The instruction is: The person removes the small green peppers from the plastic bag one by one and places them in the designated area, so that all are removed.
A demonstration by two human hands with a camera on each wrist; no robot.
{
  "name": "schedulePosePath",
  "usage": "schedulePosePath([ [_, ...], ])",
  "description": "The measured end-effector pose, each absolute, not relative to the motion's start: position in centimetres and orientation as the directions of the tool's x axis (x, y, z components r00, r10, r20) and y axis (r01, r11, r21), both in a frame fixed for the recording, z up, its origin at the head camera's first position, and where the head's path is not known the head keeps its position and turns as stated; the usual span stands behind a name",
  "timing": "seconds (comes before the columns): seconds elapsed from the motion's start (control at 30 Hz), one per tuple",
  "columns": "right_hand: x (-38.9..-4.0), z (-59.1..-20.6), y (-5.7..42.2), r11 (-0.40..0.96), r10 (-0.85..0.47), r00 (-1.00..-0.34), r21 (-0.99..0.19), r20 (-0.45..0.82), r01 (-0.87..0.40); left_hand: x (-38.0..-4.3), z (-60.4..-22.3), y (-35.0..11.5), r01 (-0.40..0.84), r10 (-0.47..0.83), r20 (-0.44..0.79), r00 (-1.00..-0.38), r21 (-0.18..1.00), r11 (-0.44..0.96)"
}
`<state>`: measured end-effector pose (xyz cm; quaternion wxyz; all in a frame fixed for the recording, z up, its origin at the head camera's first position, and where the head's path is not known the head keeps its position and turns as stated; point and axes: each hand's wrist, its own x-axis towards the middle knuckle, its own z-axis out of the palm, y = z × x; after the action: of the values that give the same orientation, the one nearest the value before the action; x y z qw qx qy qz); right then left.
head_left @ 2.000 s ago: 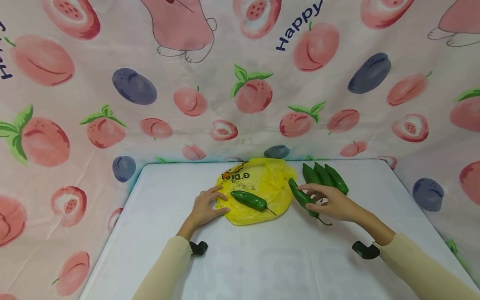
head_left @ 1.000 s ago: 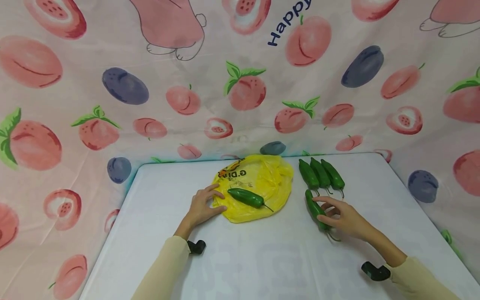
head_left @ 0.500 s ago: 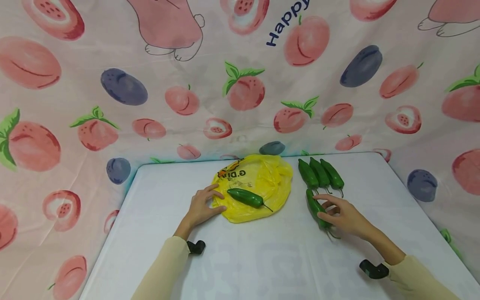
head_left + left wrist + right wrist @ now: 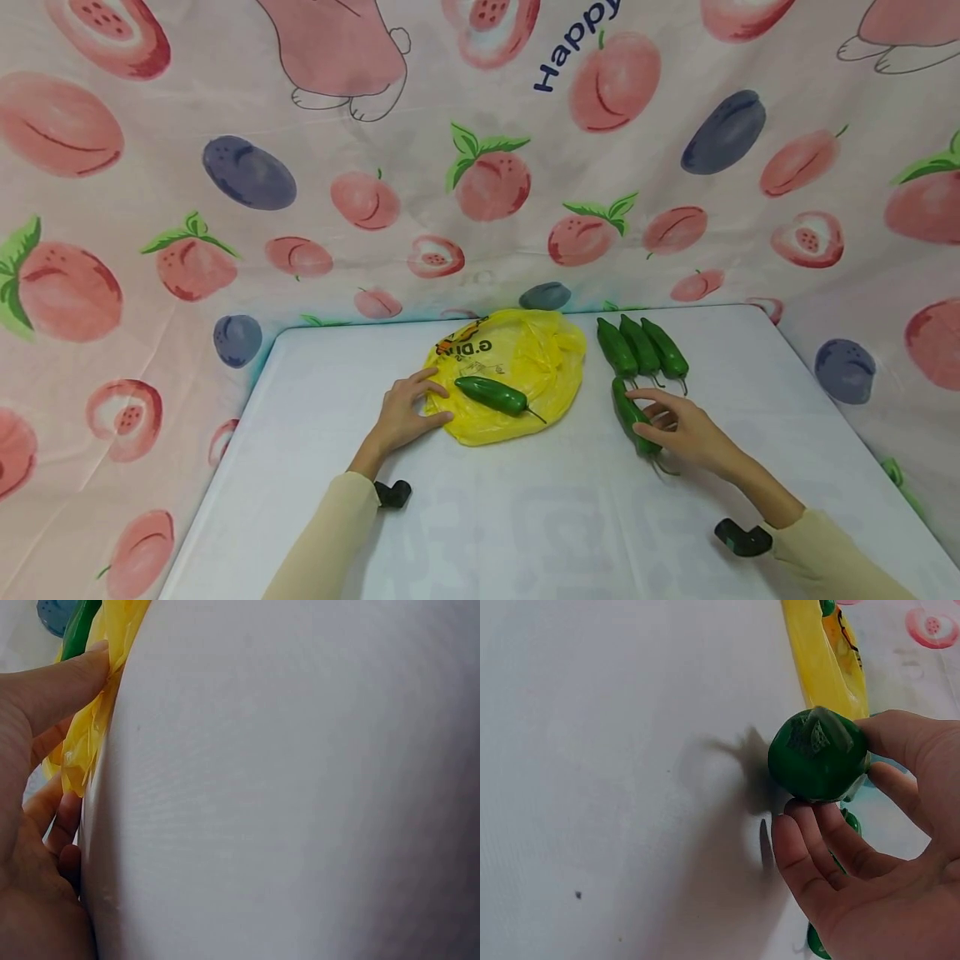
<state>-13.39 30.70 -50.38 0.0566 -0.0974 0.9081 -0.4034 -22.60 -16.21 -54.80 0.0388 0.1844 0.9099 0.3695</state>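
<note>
The right hand (image 4: pixel 690 435) pinches a green pepper (image 4: pixel 628 414) between thumb and fingers, just nearer than three peppers (image 4: pixel 639 346) lying side by side. The left hand (image 4: pixel 401 415), fingers spread, touches a yellow bag (image 4: pixel 551 358) bearing another pepper (image 4: pixel 491 395).

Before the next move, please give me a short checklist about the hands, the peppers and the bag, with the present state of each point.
1. Right hand has hold of its pepper: ok, the fingers pinch it.
2. Left hand at the yellow bag: ok, it touches the edge.
3. Other pepper rests on the bag: ok.
4. Right hand's pepper clear of the three peppers: cannot tell, its tip is very near their stems.
5. Right hand's pepper lifted off the table: cannot tell.
6. Bag's mouth open: cannot tell, no opening shows clearly.
</note>
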Motion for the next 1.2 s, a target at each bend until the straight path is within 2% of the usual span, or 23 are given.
schedulePosePath([
  [0.47,-13.54,-50.67,30.5,0.622,-0.202,-0.977,-0.78,-0.073,-0.071,-22.5,-54.66,-16.16,0.289,0.355,0.047,-0.934,0.685,0.669],
  [0.9,-13.83,-51.28,30.92,0.616,-0.177,-0.981,-0.786,-0.078,-0.048,-22.64,-54.86,-16.09,0.314,0.363,0.076,-0.929,0.682,0.661],
  [1.2,-13.7,-51.19,30.62,0.6,-0.179,-0.981,-0.799,-0.082,-0.043,-22.76,-55.0,-16.16,0.293,0.353,0.051,-0.934,0.675,0.677],
])
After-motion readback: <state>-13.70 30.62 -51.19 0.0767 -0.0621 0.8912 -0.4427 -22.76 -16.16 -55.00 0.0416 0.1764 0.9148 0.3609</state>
